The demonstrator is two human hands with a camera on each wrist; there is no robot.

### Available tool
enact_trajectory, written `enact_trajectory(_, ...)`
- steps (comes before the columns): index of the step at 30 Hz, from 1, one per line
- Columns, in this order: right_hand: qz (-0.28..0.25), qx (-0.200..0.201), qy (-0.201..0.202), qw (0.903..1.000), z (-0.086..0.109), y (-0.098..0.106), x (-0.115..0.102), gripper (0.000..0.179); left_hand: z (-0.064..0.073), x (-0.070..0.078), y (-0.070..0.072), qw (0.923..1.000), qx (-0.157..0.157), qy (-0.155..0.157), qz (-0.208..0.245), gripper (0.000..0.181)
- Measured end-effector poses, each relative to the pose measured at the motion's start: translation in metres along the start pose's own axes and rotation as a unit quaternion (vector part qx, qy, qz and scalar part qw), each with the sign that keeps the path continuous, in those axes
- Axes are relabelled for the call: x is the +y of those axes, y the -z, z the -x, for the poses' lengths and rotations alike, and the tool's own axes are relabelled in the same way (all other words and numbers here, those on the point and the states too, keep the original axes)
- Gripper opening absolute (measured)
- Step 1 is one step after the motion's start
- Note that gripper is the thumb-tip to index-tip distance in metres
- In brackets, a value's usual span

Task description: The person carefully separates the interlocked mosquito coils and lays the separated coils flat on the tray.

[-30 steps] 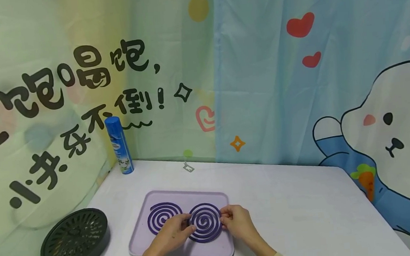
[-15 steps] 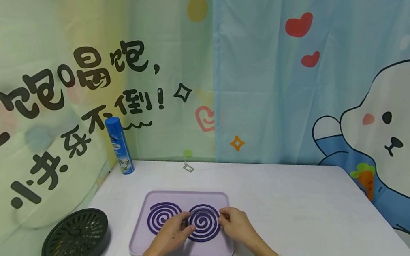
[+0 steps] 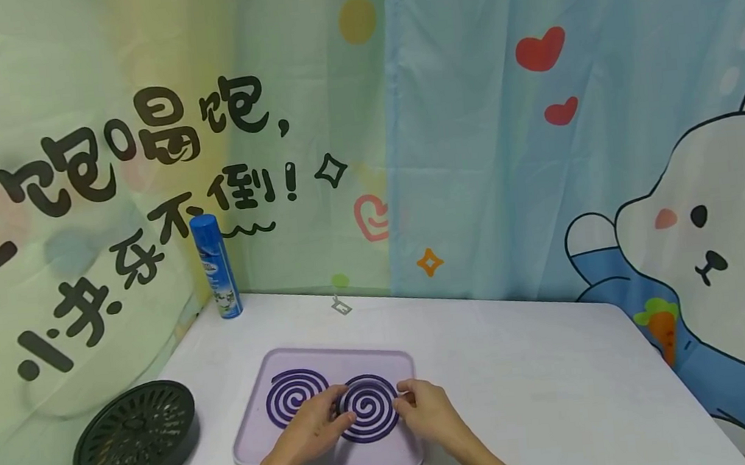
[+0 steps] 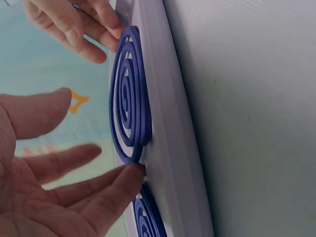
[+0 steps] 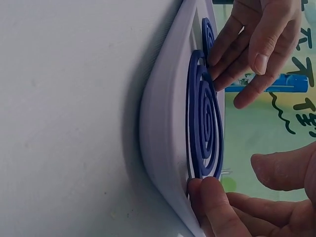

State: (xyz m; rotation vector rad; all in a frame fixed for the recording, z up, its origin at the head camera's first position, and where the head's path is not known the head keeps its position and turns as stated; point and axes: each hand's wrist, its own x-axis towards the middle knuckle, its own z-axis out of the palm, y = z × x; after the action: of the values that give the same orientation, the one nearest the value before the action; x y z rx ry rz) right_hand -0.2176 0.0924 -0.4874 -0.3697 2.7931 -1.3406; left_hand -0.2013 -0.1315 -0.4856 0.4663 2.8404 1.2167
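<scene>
Two dark purple mosquito coils lie side by side on a pale purple tray (image 3: 379, 462). Both hands are at the edges of the right coil (image 3: 366, 409). On its left side my left hand (image 3: 312, 424) touches the rim with fingertips, thumb held apart, in the left wrist view. My right hand (image 3: 428, 410) rests its fingertips against the opposite rim; its thumb stands clear in the right wrist view. Partly behind the left hand lies the left coil (image 3: 292, 400). In the left wrist view, the right coil (image 4: 143, 118) lies nearly flat on the tray.
A round black slotted holder (image 3: 139, 437) stands at the table's left edge. At the back left is a blue spray can (image 3: 217, 268), upright near the printed curtain. White tabletop (image 3: 525, 381) stretches to the right of the tray.
The right coil has shifted slightly left on the tray, and its rings look more evenly spaced. My right hand has moved a little left with it; the left hand stays almost still.
</scene>
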Motion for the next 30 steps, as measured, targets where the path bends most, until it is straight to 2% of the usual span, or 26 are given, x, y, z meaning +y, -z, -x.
enact_trajectory(15,0.001,0.001,-0.002,1.0,0.0007,0.0002,0.0004,0.038,-0.0003,0.0015,0.0009,0.9996,0.021,0.02,-0.004,0.052)
enact_trajectory(22,0.004,0.003,0.003,1.0,0.0017,0.0006,0.0016,0.038,-0.0005,0.001,0.0026,0.9995,0.021,0.023,0.002,0.051)
enact_trajectory(30,-0.02,-0.01,0.005,0.9997,0.0036,0.0061,0.0048,0.042,-0.0012,-0.0001,0.0061,0.9996,0.018,0.022,0.006,0.049)
